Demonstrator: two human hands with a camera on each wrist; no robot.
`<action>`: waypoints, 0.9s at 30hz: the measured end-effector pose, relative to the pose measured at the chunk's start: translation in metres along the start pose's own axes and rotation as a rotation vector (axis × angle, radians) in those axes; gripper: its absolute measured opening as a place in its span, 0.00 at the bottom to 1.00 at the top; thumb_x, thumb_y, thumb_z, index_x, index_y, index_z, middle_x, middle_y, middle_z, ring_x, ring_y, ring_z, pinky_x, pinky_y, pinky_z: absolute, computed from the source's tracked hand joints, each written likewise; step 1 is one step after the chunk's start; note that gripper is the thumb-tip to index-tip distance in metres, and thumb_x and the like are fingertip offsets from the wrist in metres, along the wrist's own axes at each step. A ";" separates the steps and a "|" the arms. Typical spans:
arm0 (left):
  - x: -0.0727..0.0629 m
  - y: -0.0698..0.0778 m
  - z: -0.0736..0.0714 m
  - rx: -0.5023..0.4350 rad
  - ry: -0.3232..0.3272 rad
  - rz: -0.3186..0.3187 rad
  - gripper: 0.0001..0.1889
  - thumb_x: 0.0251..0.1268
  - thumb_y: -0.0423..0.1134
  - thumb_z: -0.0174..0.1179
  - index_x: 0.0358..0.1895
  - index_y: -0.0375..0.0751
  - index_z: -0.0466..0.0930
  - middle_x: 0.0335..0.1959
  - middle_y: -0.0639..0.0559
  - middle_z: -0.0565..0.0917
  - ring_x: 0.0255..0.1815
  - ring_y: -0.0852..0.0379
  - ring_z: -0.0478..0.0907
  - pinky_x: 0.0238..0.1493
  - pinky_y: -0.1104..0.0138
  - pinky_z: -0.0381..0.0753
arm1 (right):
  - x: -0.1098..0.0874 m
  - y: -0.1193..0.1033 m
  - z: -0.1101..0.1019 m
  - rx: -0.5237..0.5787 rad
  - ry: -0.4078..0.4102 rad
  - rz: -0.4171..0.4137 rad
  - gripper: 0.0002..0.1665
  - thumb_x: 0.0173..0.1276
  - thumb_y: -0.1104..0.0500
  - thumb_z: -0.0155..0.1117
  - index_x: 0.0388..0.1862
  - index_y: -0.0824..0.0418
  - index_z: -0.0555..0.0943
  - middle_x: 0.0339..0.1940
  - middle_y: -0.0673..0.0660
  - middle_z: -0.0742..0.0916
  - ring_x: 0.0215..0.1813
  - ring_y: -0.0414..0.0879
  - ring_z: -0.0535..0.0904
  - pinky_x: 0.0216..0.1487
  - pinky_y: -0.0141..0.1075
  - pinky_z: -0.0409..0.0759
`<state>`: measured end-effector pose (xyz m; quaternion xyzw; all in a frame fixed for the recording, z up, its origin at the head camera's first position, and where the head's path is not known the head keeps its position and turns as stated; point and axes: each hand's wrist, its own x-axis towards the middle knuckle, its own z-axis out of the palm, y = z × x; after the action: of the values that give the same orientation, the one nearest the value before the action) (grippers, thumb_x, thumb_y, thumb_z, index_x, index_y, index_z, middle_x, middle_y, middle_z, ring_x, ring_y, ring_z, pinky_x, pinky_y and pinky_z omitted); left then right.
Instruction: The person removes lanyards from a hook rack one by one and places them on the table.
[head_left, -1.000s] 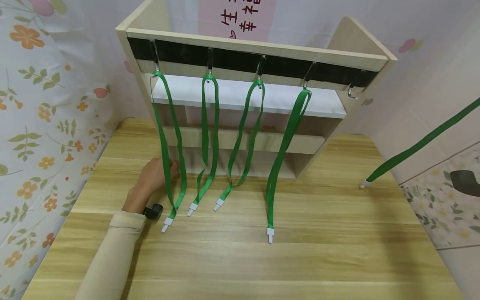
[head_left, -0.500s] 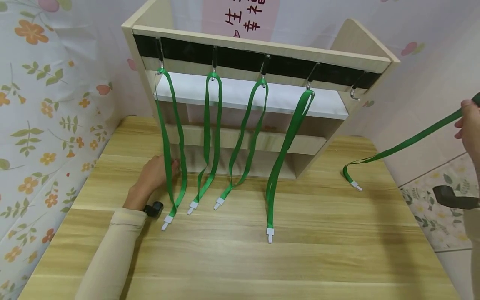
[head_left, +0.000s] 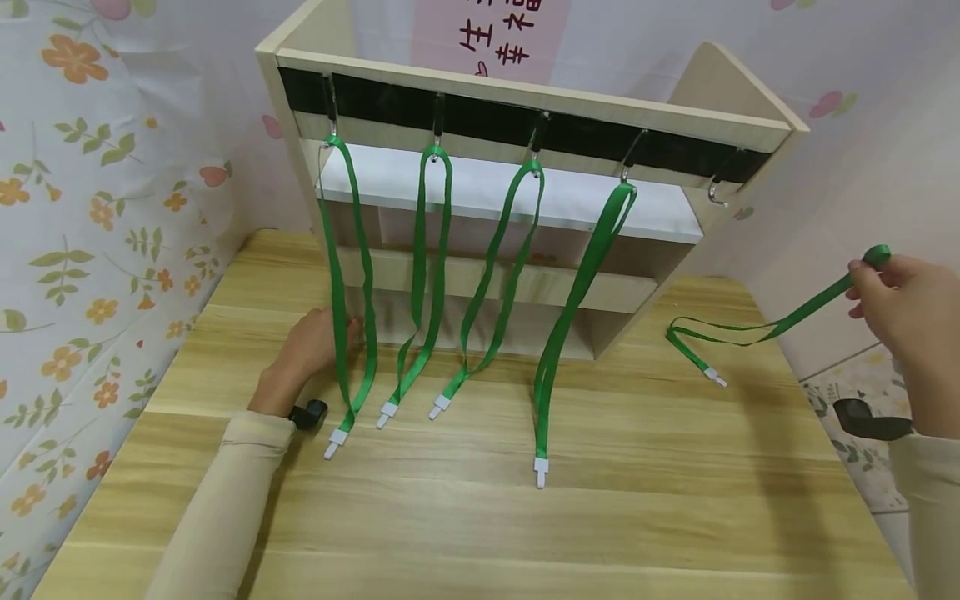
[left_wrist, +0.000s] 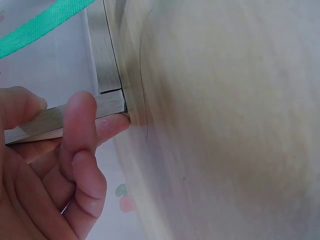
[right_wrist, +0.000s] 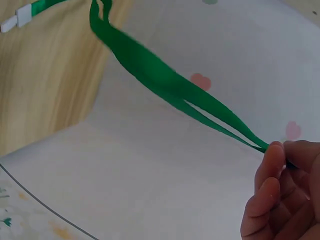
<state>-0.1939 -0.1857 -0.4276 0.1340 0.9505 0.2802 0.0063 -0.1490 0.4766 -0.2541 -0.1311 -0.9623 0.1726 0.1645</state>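
My right hand (head_left: 911, 312) pinches the looped end of a green lanyard (head_left: 813, 304) at the table's right side. That lanyard sags to the left, and its white clip (head_left: 715, 377) is by the tabletop. In the right wrist view the strap (right_wrist: 150, 67) runs up from my fingertips (right_wrist: 272, 160). My left hand (head_left: 307, 342) grips the lower left upright of the wooden shelf (head_left: 457, 265); in the left wrist view the thumb (left_wrist: 20, 107) and fingers lie on either side of the board edge (left_wrist: 107, 102). A hanging lanyard (head_left: 366, 267) passes in front of that hand.
Metal hooks line the black strip (head_left: 487, 117) on the shelf's top. Green lanyards hang from all but the rightmost hook (head_left: 716, 193), including one by the right (head_left: 577, 300). Their white clips reach the wooden table (head_left: 480, 517). Patterned cloth (head_left: 112, 275) borders the left.
My right hand has come into view from the right, moving left and down with the lanyard. Its strap has gone from taut to slack. My left hand stays at the shelf.
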 end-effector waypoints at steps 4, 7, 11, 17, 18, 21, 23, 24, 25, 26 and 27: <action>0.000 -0.001 0.001 -0.012 0.010 0.013 0.20 0.75 0.39 0.47 0.19 0.40 0.71 0.14 0.49 0.73 0.17 0.53 0.68 0.19 0.64 0.66 | -0.003 0.007 0.012 -0.010 -0.045 -0.049 0.31 0.78 0.49 0.46 0.50 0.79 0.77 0.11 0.14 0.65 0.15 0.16 0.66 0.15 0.30 0.66; 0.000 -0.002 0.002 -0.014 0.015 0.014 0.20 0.75 0.39 0.47 0.20 0.40 0.72 0.14 0.49 0.73 0.17 0.54 0.68 0.19 0.64 0.66 | -0.005 0.012 0.023 0.009 -0.106 -0.048 0.30 0.78 0.49 0.46 0.49 0.79 0.78 0.13 0.20 0.72 0.15 0.20 0.70 0.16 0.29 0.70; 0.000 -0.002 0.003 -0.018 0.012 0.000 0.20 0.76 0.40 0.46 0.20 0.40 0.72 0.14 0.49 0.73 0.17 0.53 0.69 0.20 0.64 0.67 | -0.008 0.019 0.038 0.030 -0.207 -0.027 0.31 0.78 0.48 0.47 0.50 0.78 0.78 0.17 0.37 0.83 0.18 0.26 0.75 0.20 0.29 0.75; 0.002 0.000 0.003 -0.018 0.006 0.001 0.20 0.76 0.40 0.46 0.21 0.40 0.71 0.15 0.49 0.73 0.17 0.53 0.69 0.20 0.64 0.67 | -0.014 0.026 0.059 0.015 -0.291 -0.019 0.31 0.78 0.47 0.48 0.46 0.76 0.80 0.19 0.50 0.87 0.20 0.29 0.77 0.22 0.31 0.76; 0.002 0.000 0.003 -0.015 0.006 0.000 0.20 0.76 0.40 0.46 0.21 0.40 0.71 0.15 0.49 0.73 0.17 0.53 0.68 0.20 0.64 0.67 | -0.014 0.027 0.062 0.006 -0.299 -0.019 0.31 0.78 0.47 0.47 0.45 0.76 0.80 0.20 0.52 0.87 0.20 0.29 0.76 0.22 0.32 0.76; 0.002 -0.001 0.004 -0.020 0.004 -0.006 0.20 0.77 0.40 0.45 0.21 0.40 0.70 0.14 0.49 0.71 0.16 0.53 0.68 0.20 0.64 0.66 | -0.014 0.031 0.072 -0.013 -0.320 -0.021 0.30 0.78 0.48 0.47 0.44 0.76 0.81 0.21 0.55 0.88 0.21 0.30 0.76 0.23 0.32 0.77; 0.002 -0.002 0.005 -0.020 0.009 0.003 0.20 0.77 0.39 0.45 0.21 0.40 0.70 0.14 0.50 0.71 0.16 0.53 0.67 0.20 0.64 0.66 | -0.015 0.034 0.078 -0.016 -0.338 -0.029 0.29 0.78 0.49 0.47 0.43 0.75 0.81 0.23 0.57 0.88 0.21 0.32 0.76 0.23 0.33 0.78; 0.001 -0.002 0.005 -0.020 0.012 0.009 0.19 0.77 0.38 0.45 0.21 0.40 0.70 0.14 0.50 0.71 0.16 0.54 0.67 0.20 0.64 0.66 | -0.016 0.035 0.082 -0.015 -0.351 -0.035 0.28 0.78 0.50 0.48 0.42 0.75 0.82 0.24 0.58 0.89 0.22 0.33 0.76 0.23 0.33 0.78; 0.001 -0.003 0.006 -0.022 0.015 0.017 0.19 0.76 0.38 0.46 0.21 0.40 0.70 0.14 0.50 0.71 0.16 0.54 0.67 0.20 0.64 0.66 | -0.016 0.037 0.085 -0.016 -0.365 -0.039 0.28 0.78 0.50 0.48 0.42 0.75 0.82 0.25 0.58 0.89 0.23 0.33 0.77 0.24 0.33 0.79; 0.001 -0.003 0.006 -0.024 0.019 0.025 0.19 0.76 0.37 0.46 0.21 0.40 0.70 0.14 0.50 0.72 0.16 0.54 0.67 0.20 0.64 0.66 | -0.017 0.038 0.088 -0.010 -0.383 -0.041 0.27 0.78 0.50 0.48 0.42 0.75 0.82 0.26 0.59 0.89 0.23 0.34 0.78 0.24 0.33 0.79; 0.001 -0.003 0.006 -0.025 0.024 0.032 0.19 0.75 0.37 0.46 0.21 0.40 0.69 0.14 0.50 0.72 0.16 0.54 0.67 0.20 0.64 0.66 | -0.018 0.040 0.092 -0.007 -0.403 -0.042 0.27 0.78 0.51 0.48 0.42 0.75 0.82 0.27 0.60 0.89 0.24 0.35 0.79 0.25 0.34 0.80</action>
<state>-0.1952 -0.1850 -0.4345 0.1455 0.9447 0.2936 -0.0080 -0.1581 0.4805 -0.3551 -0.0744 -0.9788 0.1886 -0.0282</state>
